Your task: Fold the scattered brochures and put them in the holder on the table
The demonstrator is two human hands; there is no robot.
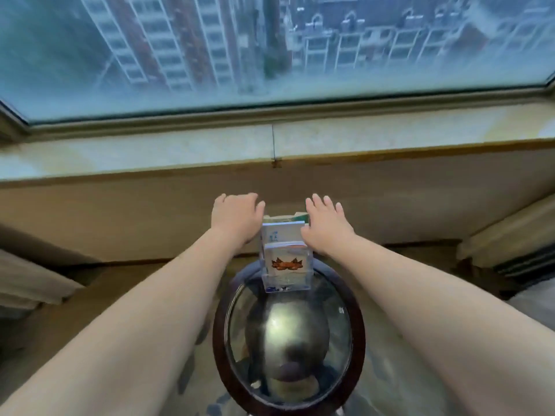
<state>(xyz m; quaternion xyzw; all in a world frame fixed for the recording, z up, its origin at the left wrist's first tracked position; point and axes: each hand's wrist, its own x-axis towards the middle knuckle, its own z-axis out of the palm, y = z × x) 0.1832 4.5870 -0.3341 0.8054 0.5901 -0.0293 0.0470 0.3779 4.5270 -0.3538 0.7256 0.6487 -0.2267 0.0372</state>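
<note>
Gleaming round glass table (220,340) below window (210,55)

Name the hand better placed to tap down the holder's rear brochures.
Right, probably: the right hand lies open beside the green corner of the rear brochures in the holder; on the left hand the fingers bend out of sight.

We see two bare hands, left hand (237,216) and right hand (326,226), on a bare left forearm (135,310) and right forearm (435,310). Both arms are uncovered from wrist to frame edge. Fingers (318,202) are blurred, so finer detail can't be read.
</note>
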